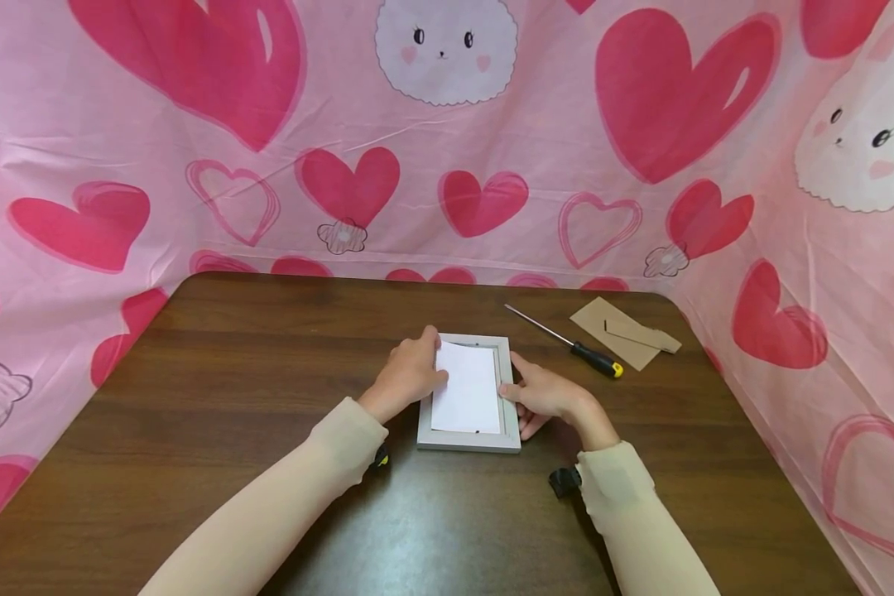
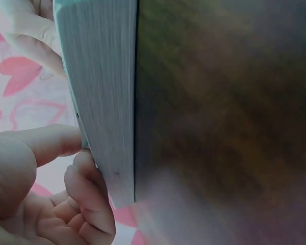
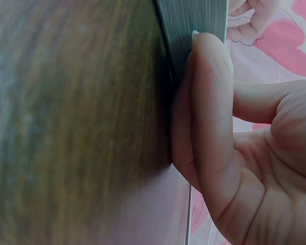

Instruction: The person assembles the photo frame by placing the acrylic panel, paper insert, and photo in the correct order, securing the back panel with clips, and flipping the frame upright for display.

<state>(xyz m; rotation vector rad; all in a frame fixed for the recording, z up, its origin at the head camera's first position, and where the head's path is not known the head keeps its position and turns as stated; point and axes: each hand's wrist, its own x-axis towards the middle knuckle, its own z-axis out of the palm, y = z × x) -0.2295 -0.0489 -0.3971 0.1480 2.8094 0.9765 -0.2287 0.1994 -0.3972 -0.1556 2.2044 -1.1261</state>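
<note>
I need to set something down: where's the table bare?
The table is bare left of the left forearm, right of the right forearm, and between them in front of the picture frame. Crowded: frame sides, held by left hand and right hand, and back right, with screwdriver and brown board.

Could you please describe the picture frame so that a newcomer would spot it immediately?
On the dark wooden table, look near the middle. The picture frame there is a pale grey rectangle around a white sheet, unlike the tan board and the screwdriver farther right.
</note>
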